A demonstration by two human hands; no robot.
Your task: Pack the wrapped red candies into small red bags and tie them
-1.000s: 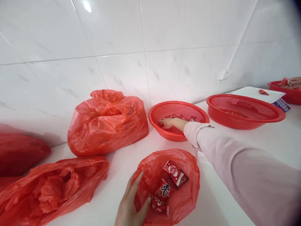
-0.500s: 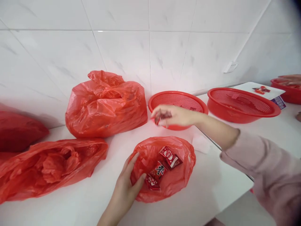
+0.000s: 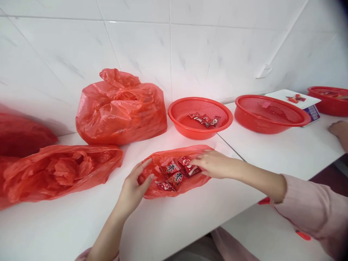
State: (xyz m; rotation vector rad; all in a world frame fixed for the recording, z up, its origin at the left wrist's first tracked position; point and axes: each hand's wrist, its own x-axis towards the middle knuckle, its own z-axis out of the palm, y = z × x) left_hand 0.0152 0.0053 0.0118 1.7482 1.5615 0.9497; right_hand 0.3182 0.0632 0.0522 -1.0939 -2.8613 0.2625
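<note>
On the white table (image 3: 190, 221), the big bag (image 3: 122, 112) sits just left of the basket (image 3: 199, 133), with the open bag (image 3: 191, 185) in front. Your left hand (image 3: 133, 185) is spread open at its left edge; your right hand (image 3: 213, 163) is at its right side, and I can't tell if it grips anything. Little packets (image 3: 176, 177) lie inside, between your hands.

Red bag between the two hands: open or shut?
Open. The red bag has its mouth spread, with wrapped packets visible inside; the left hand and right hand are at opposite sides.
</note>
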